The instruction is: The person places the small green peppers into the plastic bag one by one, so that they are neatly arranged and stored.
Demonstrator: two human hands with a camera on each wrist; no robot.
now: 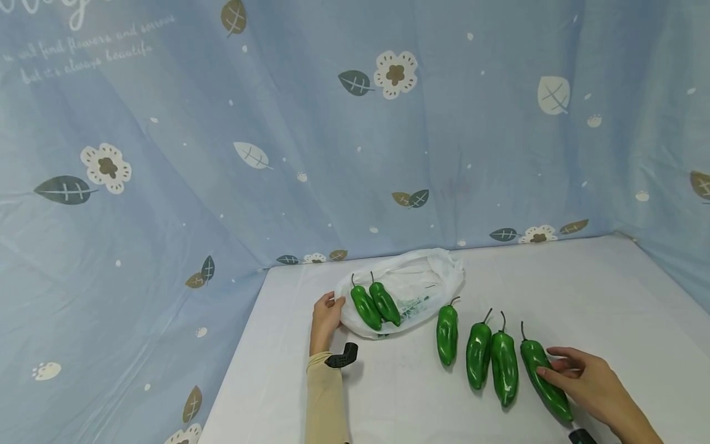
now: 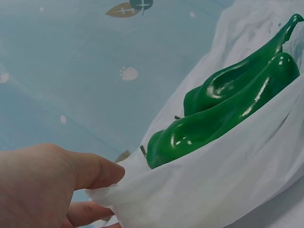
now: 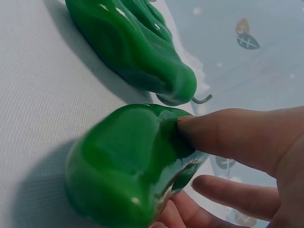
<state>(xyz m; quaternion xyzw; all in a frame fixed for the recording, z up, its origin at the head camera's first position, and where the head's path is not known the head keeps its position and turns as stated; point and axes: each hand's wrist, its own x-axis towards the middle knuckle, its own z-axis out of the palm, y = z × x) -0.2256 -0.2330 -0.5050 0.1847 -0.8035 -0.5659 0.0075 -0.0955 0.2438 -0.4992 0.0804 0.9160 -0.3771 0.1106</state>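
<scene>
Two glossy green peppers [image 1: 366,307] lie side by side on a crumpled white plastic bag [image 1: 416,280] at the back of the table. My left hand [image 1: 326,314] pinches the bag's left edge between thumb and fingers; the left wrist view shows the bag edge [image 2: 156,199] drawn up beside the peppers. At the front right, my right hand [image 1: 590,382] holds the rightmost pepper [image 1: 546,379], thumb on top and fingers round its far side. In the right wrist view this pepper [image 3: 118,166] lies close to its neighbour [image 3: 133,52].
Between the bag and my right hand, three more green peppers lie in a loose row: one nearest the bag [image 1: 447,334], then two close together [image 1: 478,354]. A blue patterned curtain [image 1: 355,135] hangs behind the white table [image 1: 399,394] and along its left side.
</scene>
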